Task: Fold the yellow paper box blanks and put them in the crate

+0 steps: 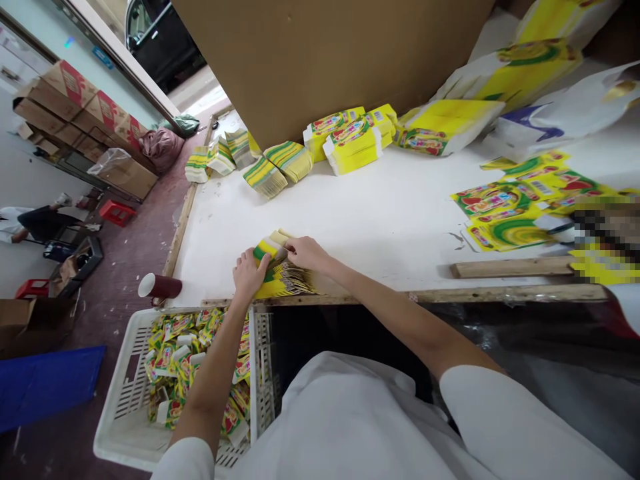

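A fanned stack of flat yellow-and-green cartons point(293, 280) lies on the white table at its front edge. My left hand point(247, 273) grips the left side of this stack, with the thumb lying over the top. Fingers bent into a pinch, my right hand point(307, 255) holds the upper right edge of the raised cartons point(273, 245). Its fingertips partly cover that edge, so how many cartons they hold is hidden. Below my left arm stands a white plastic crate point(117, 417) full of small yellow-and-green cartons.
A dark red cup point(167, 287) lies on its side at the table's left corner. Bundled cartons point(287, 161) line the back, before a large cardboard sheet point(340, 60). Loose flat cartons point(505, 200) and a wooden strip point(515, 267) lie right, near another person, partly blurred out.
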A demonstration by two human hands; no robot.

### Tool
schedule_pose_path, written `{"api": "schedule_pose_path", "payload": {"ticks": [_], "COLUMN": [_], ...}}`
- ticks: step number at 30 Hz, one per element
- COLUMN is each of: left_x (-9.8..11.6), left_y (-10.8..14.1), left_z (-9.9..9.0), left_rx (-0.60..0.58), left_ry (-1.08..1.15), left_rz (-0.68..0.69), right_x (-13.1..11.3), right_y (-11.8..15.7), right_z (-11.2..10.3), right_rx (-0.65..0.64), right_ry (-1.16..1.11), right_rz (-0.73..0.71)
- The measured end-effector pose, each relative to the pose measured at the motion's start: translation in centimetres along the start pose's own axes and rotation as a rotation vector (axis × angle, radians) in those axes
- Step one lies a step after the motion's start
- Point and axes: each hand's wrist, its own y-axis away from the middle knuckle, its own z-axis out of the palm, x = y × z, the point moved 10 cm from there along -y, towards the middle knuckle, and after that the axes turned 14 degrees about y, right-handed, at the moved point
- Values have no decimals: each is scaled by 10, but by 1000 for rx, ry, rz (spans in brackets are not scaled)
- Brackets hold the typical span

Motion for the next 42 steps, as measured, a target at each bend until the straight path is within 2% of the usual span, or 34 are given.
{"api": "schedule_pose_path", "payload": {"ticks": [6,8,10,12,15,20,25,31,36,42], "left_x": [-1,-1,0,1,1,1,3,5,5,5], "left_y": [-2,-2,-2,-2,-1,-1,1,2,2,2], "left_z": [0,0,1,1,1,1,0,2,6,7], "left_rx": [-25,-15,2,14,18,12,7,-21,-45,-49], "left_ry": [-1,-17,-34,-47,-56,-60,-60,-83,-108,-115], "left_rz": [2,18,37,53,52,30,25,67,88,87], "right_x": [-4,-3,1,5,7,2,-9,-10,-2,-25], "right_y": [20,24,20,12,5,7,1,-16,-17,-8], "right_z": [7,5,-2,-10,-12,-11,-12,-8,3,23], "right_rx": [-237,-258,-189,-68,72,166,133,93,8,-86], "right_ry": [-70,-79,-66,-28,60,180,231,218,153,55], "right_rz": [-290,-335,-307,-234,-144,-120,-138,-34,97,137]}}
